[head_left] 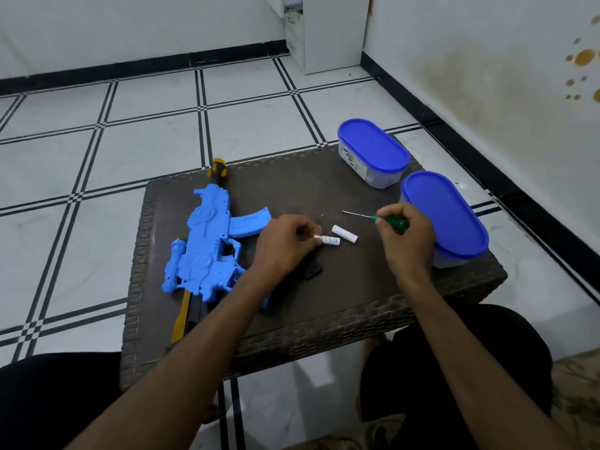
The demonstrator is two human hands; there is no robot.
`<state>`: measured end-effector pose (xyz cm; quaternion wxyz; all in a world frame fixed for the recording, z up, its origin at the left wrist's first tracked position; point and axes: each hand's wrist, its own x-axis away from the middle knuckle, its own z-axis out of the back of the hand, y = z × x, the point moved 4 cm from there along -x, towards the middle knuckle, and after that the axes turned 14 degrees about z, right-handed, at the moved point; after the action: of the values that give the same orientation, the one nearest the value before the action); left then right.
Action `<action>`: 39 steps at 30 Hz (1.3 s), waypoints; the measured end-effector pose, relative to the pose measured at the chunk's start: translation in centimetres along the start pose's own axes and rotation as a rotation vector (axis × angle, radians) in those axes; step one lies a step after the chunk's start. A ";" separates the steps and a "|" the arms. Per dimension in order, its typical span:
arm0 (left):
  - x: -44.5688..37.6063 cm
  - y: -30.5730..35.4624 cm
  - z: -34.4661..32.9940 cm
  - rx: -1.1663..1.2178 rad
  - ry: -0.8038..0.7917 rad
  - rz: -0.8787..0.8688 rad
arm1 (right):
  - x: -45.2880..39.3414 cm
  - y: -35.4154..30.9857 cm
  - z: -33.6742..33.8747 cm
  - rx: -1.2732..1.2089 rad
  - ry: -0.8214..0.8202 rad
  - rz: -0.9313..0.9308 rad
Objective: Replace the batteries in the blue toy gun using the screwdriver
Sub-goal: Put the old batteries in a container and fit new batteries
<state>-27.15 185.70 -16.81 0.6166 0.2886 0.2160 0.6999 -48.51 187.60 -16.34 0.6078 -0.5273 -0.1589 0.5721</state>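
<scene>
Head view: batteries out, gun [207, 248] w/ cover [313, 270] off.
Left hand [285, 245] pinches a battery [329, 240]; right hand [406, 237] grips screwdriver [383, 220]. Refit left.

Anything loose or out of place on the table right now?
Yes. A tiny screw lies loose on the table beyond the left hand, easy to lose. The black battery cover is off the blue toy gun, and one white battery lies free between the hands.
</scene>
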 end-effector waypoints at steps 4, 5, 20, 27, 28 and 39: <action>0.1 0.5 0.1 -0.188 0.049 -0.100 | 0.5 -0.2 -1.1 0.188 -0.163 0.097; 0.0 0.5 0.1 -0.217 0.055 -0.111 | 0.6 -0.4 -1.3 0.208 -0.185 0.112; 0.8 0.4 0.9 -0.217 0.135 -0.193 | 1.3 -0.5 -2.5 0.295 -0.334 0.148; 1.0 2.0 2.1 -0.087 0.171 -0.197 | -1.5 -4.4 -0.8 0.255 -0.270 0.308; 1.1 2.3 2.2 -0.055 0.169 -0.195 | -2.5 -5.0 -0.3 0.251 -0.250 0.337; -1.9 4.7 1.8 0.355 0.126 -0.024 | -15.2 -2.1 -2.0 0.715 -0.577 0.057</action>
<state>-29.29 182.99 -12.62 0.5495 0.3457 0.3777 0.6602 -50.28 174.06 -9.18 0.6666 -0.1076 -0.0997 0.7308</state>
